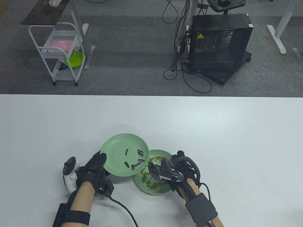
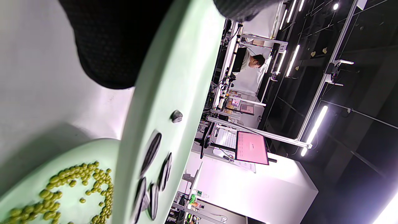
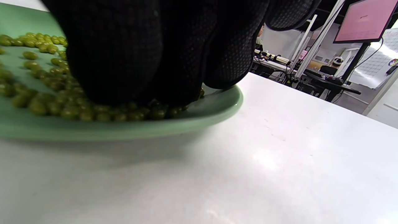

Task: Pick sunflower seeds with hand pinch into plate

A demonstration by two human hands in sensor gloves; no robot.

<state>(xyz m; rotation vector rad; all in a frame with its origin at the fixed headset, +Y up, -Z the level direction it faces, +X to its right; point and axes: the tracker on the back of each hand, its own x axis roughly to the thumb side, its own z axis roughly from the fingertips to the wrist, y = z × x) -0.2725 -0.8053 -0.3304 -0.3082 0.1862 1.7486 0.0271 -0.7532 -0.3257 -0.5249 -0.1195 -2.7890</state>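
My left hand [image 1: 95,166] grips the near-left rim of a pale green plate [image 1: 116,152] and holds it tilted, its right edge over a second plate. Several striped sunflower seeds [image 1: 136,163] lie on the held plate toward its low right side; they also show in the left wrist view [image 2: 150,155]. The second green plate [image 1: 163,193] sits on the table and holds many small green beans [image 1: 151,185]. My right hand [image 1: 162,178] reaches down into it. In the right wrist view its fingers [image 3: 140,56] are bunched together with the tips among the beans [image 3: 40,102]. What they pinch is hidden.
The white table [image 1: 215,136] stretches wide on all sides of the two plates. Glove cables trail off the near edge [image 1: 127,212]. Beyond the far edge are a computer case [image 1: 219,43] and a white cart [image 1: 61,52] on the floor.
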